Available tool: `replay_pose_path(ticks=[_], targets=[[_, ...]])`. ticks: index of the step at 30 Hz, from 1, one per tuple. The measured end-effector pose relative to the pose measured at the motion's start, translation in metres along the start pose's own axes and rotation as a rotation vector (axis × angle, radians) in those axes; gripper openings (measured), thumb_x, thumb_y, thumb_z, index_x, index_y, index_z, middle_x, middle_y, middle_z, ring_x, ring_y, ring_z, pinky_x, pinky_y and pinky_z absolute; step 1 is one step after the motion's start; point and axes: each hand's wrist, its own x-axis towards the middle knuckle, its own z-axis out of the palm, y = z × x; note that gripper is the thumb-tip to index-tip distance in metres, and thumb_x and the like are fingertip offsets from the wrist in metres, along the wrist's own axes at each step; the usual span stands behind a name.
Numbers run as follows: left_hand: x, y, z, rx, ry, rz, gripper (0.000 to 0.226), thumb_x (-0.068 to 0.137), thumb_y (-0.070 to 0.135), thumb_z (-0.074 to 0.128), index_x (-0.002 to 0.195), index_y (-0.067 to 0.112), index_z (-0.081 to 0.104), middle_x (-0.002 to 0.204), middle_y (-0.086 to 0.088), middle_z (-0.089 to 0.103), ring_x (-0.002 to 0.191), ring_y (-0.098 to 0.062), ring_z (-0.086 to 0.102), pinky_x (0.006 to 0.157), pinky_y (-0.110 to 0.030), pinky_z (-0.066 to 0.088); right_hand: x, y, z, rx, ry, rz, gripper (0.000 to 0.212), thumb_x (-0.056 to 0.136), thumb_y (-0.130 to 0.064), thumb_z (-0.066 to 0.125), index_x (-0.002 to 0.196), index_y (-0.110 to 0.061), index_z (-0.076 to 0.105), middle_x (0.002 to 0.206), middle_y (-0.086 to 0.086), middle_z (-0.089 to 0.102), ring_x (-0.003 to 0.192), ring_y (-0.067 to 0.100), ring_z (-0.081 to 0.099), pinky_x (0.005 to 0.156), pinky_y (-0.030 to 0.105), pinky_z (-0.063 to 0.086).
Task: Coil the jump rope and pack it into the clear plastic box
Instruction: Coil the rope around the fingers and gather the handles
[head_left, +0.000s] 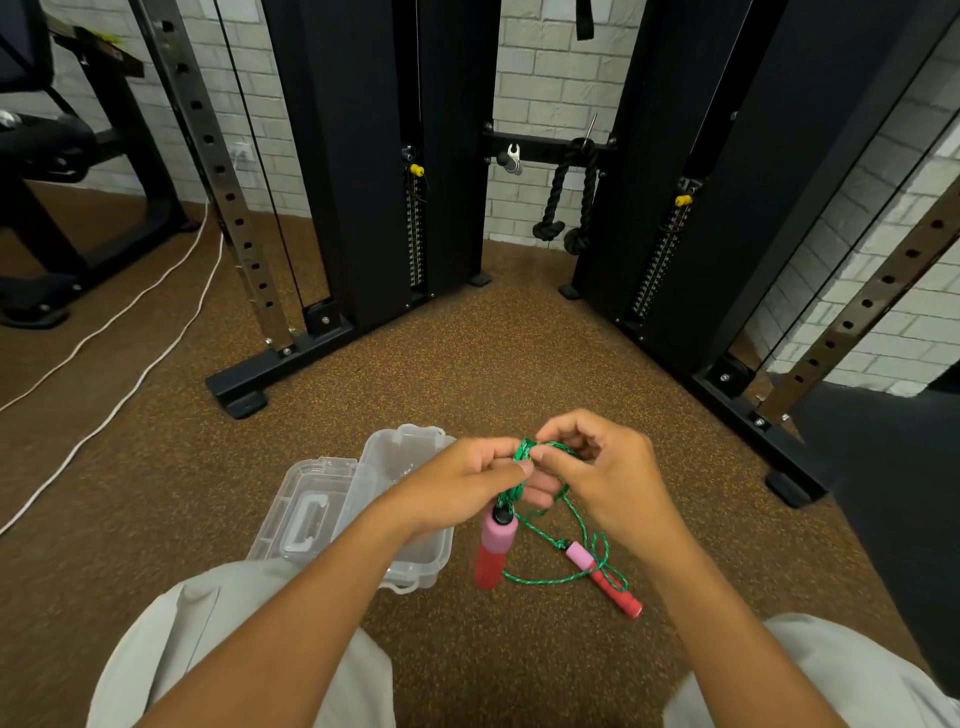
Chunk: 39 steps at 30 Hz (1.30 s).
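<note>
A green jump rope (582, 535) with pink-and-red foam handles is held above the brown speckled floor. My left hand (467, 488) pinches a bunch of rope loops, and one handle (496, 545) hangs down below it. My right hand (608, 473) grips the rope close beside the left, fingertips nearly touching. The other handle (602, 579) lies on the floor with slack rope looped around it. The clear plastic box (415, 566) stands open on the floor to the left, partly hidden by my left forearm, its lid (306, 509) flipped out to the left.
A black cable machine base (275, 369) stands ahead on the left, another frame foot (789, 486) on the right. White cables (119, 395) run across the floor at far left. My knees in light trousers (218, 649) fill the bottom corners.
</note>
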Motion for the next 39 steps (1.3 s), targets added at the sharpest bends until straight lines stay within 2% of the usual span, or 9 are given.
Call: replay_pose_path(ticks=[3,9,16,18,21,25,32,36,39], targets=[[0.000,0.001,-0.001,-0.035,0.017,-0.005,0.025,0.107,0.011,0.048,0.123,0.001,0.064,0.116,-0.014,0.076,0.099,-0.019,0.075,0.093,-0.029,0.057,0.000,0.003,0.002,0.111,0.004,0.027,0.012,0.081,-0.017,0.083,0.085,-0.027,0.077,0.083,-0.009,0.077,0.082,0.012,0.072,0.079,0.037,0.059],[-0.004,0.005,-0.004,-0.145,-0.043,-0.006,0.022,0.107,0.011,0.048,0.118,0.009,0.067,0.108,-0.006,0.078,0.100,-0.020,0.074,0.094,-0.027,0.054,0.001,0.007,0.001,0.437,-0.011,0.091,0.007,0.084,0.001,0.077,0.090,-0.002,0.075,0.077,0.004,0.077,0.070,0.010,0.070,0.071,0.022,0.057],[-0.006,0.010,-0.003,-0.253,-0.048,0.021,0.028,0.106,0.008,0.045,0.127,0.005,0.064,0.112,-0.009,0.077,0.103,-0.019,0.074,0.093,-0.026,0.054,-0.002,0.014,0.009,0.672,0.015,0.244,0.012,0.079,-0.023,0.077,0.089,-0.017,0.079,0.089,0.003,0.076,0.088,0.017,0.065,0.088,0.038,0.053],[-0.005,0.010,-0.003,-0.325,-0.023,0.041,0.030,0.106,0.008,0.045,0.129,0.005,0.064,0.116,-0.009,0.076,0.101,-0.017,0.074,0.095,-0.027,0.055,-0.003,0.018,0.013,0.641,0.031,0.262,0.007,0.089,-0.014,0.073,0.092,-0.016,0.079,0.089,0.002,0.077,0.085,0.012,0.067,0.081,0.029,0.055],[-0.003,0.010,-0.004,-0.367,0.021,0.069,0.031,0.106,0.009,0.044,0.130,0.009,0.063,0.122,-0.005,0.075,0.099,-0.011,0.074,0.097,-0.026,0.055,-0.006,0.019,0.022,0.549,0.010,0.264,0.012,0.096,-0.004,0.065,0.092,-0.007,0.075,0.073,-0.003,0.073,0.063,0.003,0.061,0.062,0.017,0.049],[-0.001,0.007,-0.003,-0.303,0.065,0.094,0.033,0.106,0.007,0.043,0.134,0.015,0.060,0.134,-0.001,0.070,0.106,-0.011,0.072,0.099,-0.024,0.052,-0.008,0.019,0.029,0.457,-0.027,0.245,0.009,0.096,-0.007,0.066,0.091,-0.004,0.072,0.067,-0.003,0.070,0.060,0.009,0.059,0.058,0.025,0.050],[0.003,0.004,-0.009,-0.305,0.229,0.131,0.039,0.107,0.004,0.041,0.143,0.012,0.053,0.138,0.002,0.066,0.112,-0.011,0.071,0.088,-0.026,0.060,-0.015,0.014,0.041,0.197,-0.140,0.191,0.011,0.094,-0.019,0.068,0.084,-0.023,0.071,0.071,0.004,0.071,0.058,0.011,0.065,0.061,0.038,0.054],[0.005,0.001,-0.011,-0.131,0.260,0.133,0.041,0.107,0.001,0.039,0.146,0.012,0.049,0.140,0.001,0.063,0.120,-0.008,0.067,0.095,-0.019,0.053,-0.019,0.004,0.036,0.007,-0.121,0.086,0.005,0.091,-0.021,0.070,0.086,-0.024,0.070,0.070,-0.010,0.069,0.060,0.001,0.059,0.062,0.022,0.048],[0.004,-0.002,-0.009,0.243,0.277,0.161,0.037,0.108,0.008,0.042,0.143,0.016,0.053,0.138,0.001,0.065,0.122,-0.006,0.065,0.107,-0.027,0.050,-0.018,-0.003,0.029,-0.154,-0.078,-0.005,0.006,0.087,-0.017,0.068,0.086,-0.022,0.070,0.075,-0.012,0.070,0.070,0.005,0.063,0.065,0.018,0.047]])
